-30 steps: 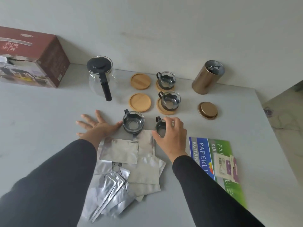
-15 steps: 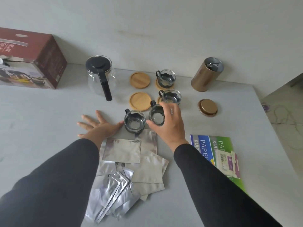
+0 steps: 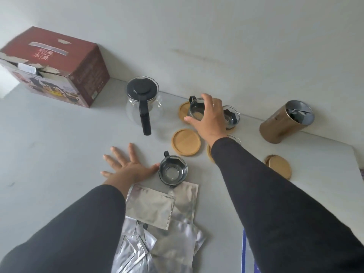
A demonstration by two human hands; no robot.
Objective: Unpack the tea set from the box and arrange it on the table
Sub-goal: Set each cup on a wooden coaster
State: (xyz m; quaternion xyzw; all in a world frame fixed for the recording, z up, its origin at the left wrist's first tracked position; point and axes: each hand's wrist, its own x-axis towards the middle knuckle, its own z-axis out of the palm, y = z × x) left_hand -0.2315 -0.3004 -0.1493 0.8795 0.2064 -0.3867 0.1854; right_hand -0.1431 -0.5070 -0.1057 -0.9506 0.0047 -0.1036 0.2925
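right hand (image 3: pixel 209 117) up in the centre of the frame, fingers curled around a glass cup (image 3: pixel 196 110) with a black handle, held over the far wooden coaster (image 3: pixel 184 113); whether touching it, cannot tell. left hand (image 3: pixel 128 166) flat on the grey table (image 3: pixel 49 144), fingers spread wide, holding nothing, thumb just beside a second glass cup (image 3: pixel 173 170) at mid-frame. bare coaster (image 3: pixel 186 142) between the two cups. glass teapot (image 3: pixel 142 104) with black lid left of the coasters. dark red box (image 3: pixel 59 66) in the upper left. foil sachets (image 3: pixel 157 219) heaped at bottom centre. gold canister (image 3: pixel 285 123) at the right, its lid (image 3: pixel 278 166) lying below it.
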